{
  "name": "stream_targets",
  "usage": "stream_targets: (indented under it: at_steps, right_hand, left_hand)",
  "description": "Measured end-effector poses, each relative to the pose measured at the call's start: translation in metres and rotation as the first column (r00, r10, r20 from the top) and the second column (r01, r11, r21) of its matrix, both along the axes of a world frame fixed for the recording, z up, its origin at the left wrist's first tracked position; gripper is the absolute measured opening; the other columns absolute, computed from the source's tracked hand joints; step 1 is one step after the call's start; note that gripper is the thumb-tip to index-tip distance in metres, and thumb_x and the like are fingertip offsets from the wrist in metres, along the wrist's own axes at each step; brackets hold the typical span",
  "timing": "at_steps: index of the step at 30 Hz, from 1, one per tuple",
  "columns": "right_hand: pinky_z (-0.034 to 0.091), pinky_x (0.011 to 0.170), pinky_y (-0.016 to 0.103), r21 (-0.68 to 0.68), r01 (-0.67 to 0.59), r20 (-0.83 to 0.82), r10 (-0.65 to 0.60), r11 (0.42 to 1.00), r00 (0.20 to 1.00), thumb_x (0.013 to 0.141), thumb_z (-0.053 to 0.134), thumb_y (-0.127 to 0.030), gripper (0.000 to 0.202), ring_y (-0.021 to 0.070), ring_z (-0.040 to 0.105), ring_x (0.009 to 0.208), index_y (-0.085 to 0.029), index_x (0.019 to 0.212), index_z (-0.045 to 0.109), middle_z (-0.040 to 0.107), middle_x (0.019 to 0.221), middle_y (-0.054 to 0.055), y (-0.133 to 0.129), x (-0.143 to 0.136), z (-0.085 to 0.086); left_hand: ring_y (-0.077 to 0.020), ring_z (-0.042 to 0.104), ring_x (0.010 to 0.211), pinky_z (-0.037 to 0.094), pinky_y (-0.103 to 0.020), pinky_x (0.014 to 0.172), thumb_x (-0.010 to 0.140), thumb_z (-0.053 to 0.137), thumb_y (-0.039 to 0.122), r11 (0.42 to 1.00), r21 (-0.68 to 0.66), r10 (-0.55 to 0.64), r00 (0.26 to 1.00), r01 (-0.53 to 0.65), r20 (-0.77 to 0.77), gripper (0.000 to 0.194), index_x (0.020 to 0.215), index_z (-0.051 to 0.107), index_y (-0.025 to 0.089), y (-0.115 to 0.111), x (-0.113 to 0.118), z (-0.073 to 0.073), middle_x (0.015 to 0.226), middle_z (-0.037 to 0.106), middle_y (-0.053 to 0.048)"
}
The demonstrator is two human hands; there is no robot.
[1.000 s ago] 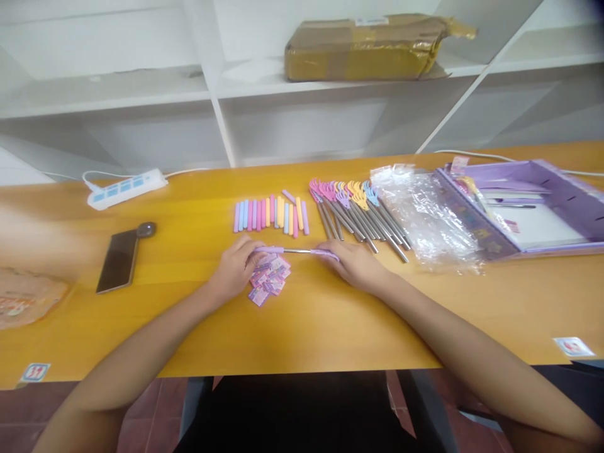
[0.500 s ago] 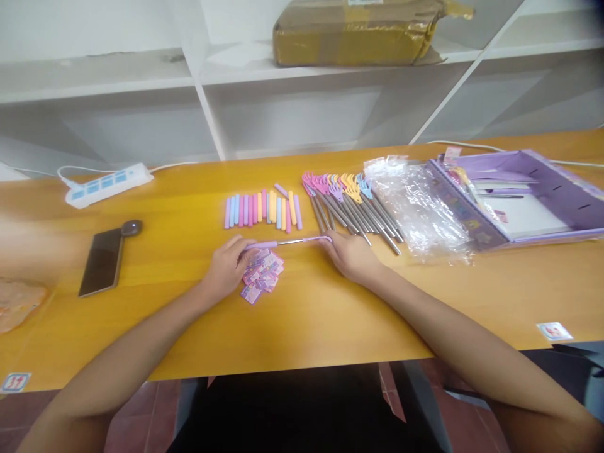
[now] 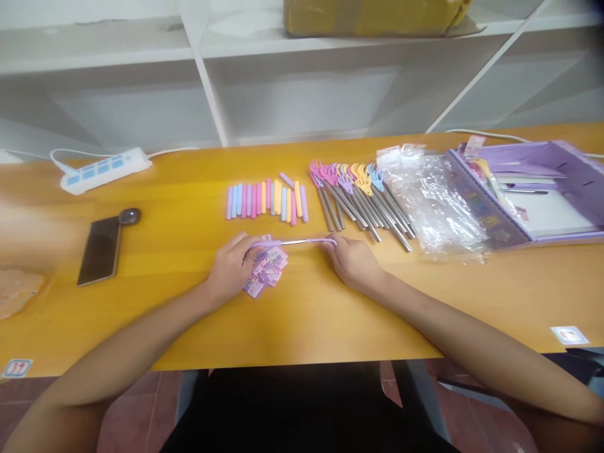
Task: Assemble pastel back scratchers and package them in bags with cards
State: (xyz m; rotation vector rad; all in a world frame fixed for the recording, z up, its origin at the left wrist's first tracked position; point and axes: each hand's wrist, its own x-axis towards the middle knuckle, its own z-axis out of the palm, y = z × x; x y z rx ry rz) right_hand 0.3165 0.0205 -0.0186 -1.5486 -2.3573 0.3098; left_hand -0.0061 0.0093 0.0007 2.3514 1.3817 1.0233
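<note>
A purple back scratcher (image 3: 294, 241) with a thin metal rod is stretched level between my hands. My left hand (image 3: 231, 267) is closed around its purple grip end, and my right hand (image 3: 353, 259) pinches the purple claw end, whose tip shows at the fingers. Beneath and beside my left hand lies a loose heap of small purple-pink printed cards (image 3: 268, 269). Beyond my hands is a row of pastel grip tubes (image 3: 258, 200) in purple, blue, pink and yellow. To their right rests a pile of metal rods with coloured claw heads (image 3: 365, 198).
Clear plastic bags (image 3: 436, 201) lie between the claw pile and an open purple box (image 3: 528, 220). On the left are a power strip (image 3: 106, 170), a phone (image 3: 100, 250) and a small dark round object (image 3: 129, 216). A taped carton (image 3: 372, 17) occupies the shelf above.
The view has shifted slightly, so the carton sits higher in frame. Both hands keep hold of the back scratcher, with hardly any movement between them.
</note>
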Motion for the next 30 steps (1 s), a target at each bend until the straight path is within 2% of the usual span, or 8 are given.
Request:
stream_targets:
  at_steps: [7,11,14,17,20,23,27,30]
  right_hand:
    - [0.036,0.065,0.034,0.006,0.004,-0.045,-0.003,1.0,0.999,0.118,0.019,-0.058,0.062,0.0245,0.064,0.068,-0.019,0.109,0.066,0.074,0.083,0.013,0.004,0.002,0.009]
    - [0.042,0.07,0.035,-0.023,0.04,-0.2,-0.044,0.999,0.979,0.112,0.029,-0.073,0.065,0.0263,0.067,0.078,-0.02,0.112,0.066,0.074,0.09,0.013,0.012,0.008,0.022]
    - [0.055,0.085,0.038,-0.122,-0.03,-0.566,-0.045,0.992,0.823,0.105,0.029,-0.088,0.078,0.026,0.071,0.092,-0.021,0.123,0.064,0.074,0.104,0.013,0.021,0.014,0.041]
    - [0.061,0.097,0.042,-0.224,-0.241,-0.819,-0.049,0.944,0.571,0.099,-0.005,-0.09,0.103,0.0266,0.074,0.112,-0.02,0.137,0.06,0.073,0.124,0.018,0.03,0.018,0.079]
    - [0.062,0.104,0.044,-0.203,-0.376,-0.819,0.053,0.904,0.571,0.093,-0.019,-0.089,0.117,0.0285,0.067,0.136,-0.02,0.161,0.047,0.066,0.147,0.02,0.035,0.017,0.131]
    - [0.06,0.109,0.049,-0.109,-0.405,-0.798,0.163,0.908,0.581,0.101,0.002,-0.09,0.104,0.0319,0.06,0.145,-0.022,0.173,0.032,0.063,0.153,0.018,0.032,0.007,0.179]
    - [0.046,0.126,0.058,0.036,-0.545,-0.942,0.211,0.838,0.262,0.104,0.022,-0.087,0.095,0.0336,0.045,0.16,-0.026,0.176,0.028,0.054,0.165,0.014,0.021,-0.016,0.216]
    - [0.036,0.134,0.059,0.134,-0.646,-0.979,0.2,0.751,0.03,0.101,0.029,-0.09,0.097,0.0324,0.037,0.166,-0.029,0.177,0.026,0.046,0.173,0.01,0.012,-0.03,0.227]
  left_hand:
    - [-0.0173,0.065,0.082,0.054,-0.03,0.079,0.112,0.056,0.029,0.998,-0.066,-0.014,1.0,0.013,-0.006,0.022,0.115,0.076,0.021,0.002,-0.002,0.017,0.094,0.07,-0.003]
    - [-0.0178,0.067,0.085,0.053,-0.03,0.08,0.111,0.059,0.032,0.991,-0.131,0.033,0.999,-0.03,0.019,0.021,0.113,0.077,0.021,0.008,-0.006,0.022,0.097,0.073,-0.003]
    - [-0.0184,0.068,0.086,0.053,-0.03,0.079,0.11,0.061,0.035,0.986,-0.142,0.102,0.992,-0.09,0.077,0.022,0.109,0.078,0.021,0.016,-0.014,0.025,0.097,0.075,-0.003]
    - [-0.019,0.068,0.089,0.052,-0.031,0.081,0.111,0.061,0.04,0.991,-0.071,0.124,0.984,-0.116,0.131,0.025,0.11,0.079,0.022,0.024,-0.022,0.04,0.098,0.077,-0.003]
    - [-0.0186,0.066,0.086,0.052,-0.033,0.081,0.112,0.059,0.044,0.992,0.055,0.108,0.981,-0.118,0.163,0.029,0.109,0.08,0.025,0.03,-0.026,0.074,0.093,0.075,-0.002]
    - [-0.0187,0.063,0.083,0.05,-0.035,0.078,0.112,0.06,0.047,0.965,0.226,0.103,0.984,-0.135,0.148,0.03,0.111,0.081,0.025,0.033,-0.028,0.124,0.089,0.072,-0.002]
    - [-0.0188,0.063,0.08,0.047,-0.035,0.073,0.111,0.06,0.043,0.897,0.432,0.071,0.995,-0.096,0.074,0.027,0.106,0.083,0.029,0.028,-0.03,0.192,0.081,0.07,0.001]
    - [-0.0229,0.066,0.082,0.047,-0.039,0.072,0.11,0.059,0.042,0.881,0.46,0.135,0.991,-0.11,-0.022,0.023,0.102,0.08,0.036,0.015,-0.03,0.223,0.084,0.072,0.001]
